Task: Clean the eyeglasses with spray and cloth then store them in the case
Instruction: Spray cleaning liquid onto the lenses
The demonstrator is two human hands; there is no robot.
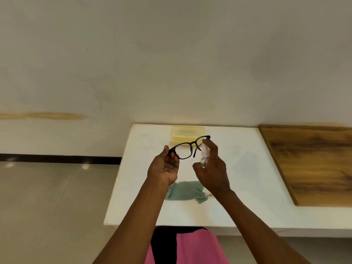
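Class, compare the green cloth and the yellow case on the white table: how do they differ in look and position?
The cloth is green, soft and rumpled, lying flat; the case is pale yellow, stiff and boxy. The cloth lies near the table's front edge, partly hidden behind the wrists; the case sits at the far edge by the wall, behind the held glasses. Both rest on the table, and neither hand touches them.

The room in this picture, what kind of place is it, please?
Probably a plain indoor room, a home or a simple workroom: a low white table against a bare pale wall, a tiled floor, and a wooden board lying beside the table.
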